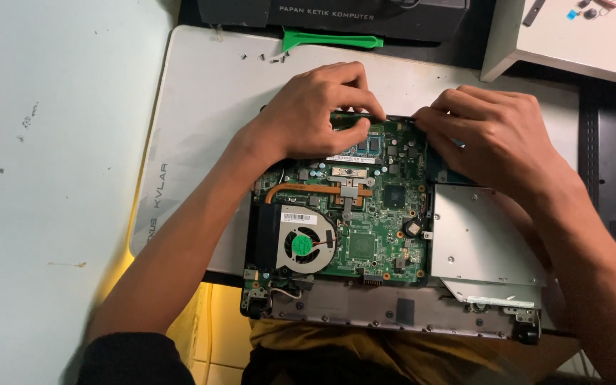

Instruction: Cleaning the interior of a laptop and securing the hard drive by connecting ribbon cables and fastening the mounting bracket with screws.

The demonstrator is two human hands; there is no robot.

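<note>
An opened laptop base lies in front of me with its green motherboard (372, 228) exposed, a copper heat pipe (301, 188) and a round cooling fan (306, 242) at its left. A silver optical drive (479, 242) fills the right side. My left hand (315, 114) rests on the board's far edge, fingers curled over a memory module (365, 146). My right hand (486, 135) presses fingertips at the same far edge, just right of the left hand. What the fingertips pinch is hidden.
The laptop sits on a white desk mat (208, 100). Several small screws (265, 57) and a green plastic pry tool (329, 39) lie beyond it, in front of a dark box (336, 14). A white table (37, 178) is at left, another white surface (572, 36) at far right.
</note>
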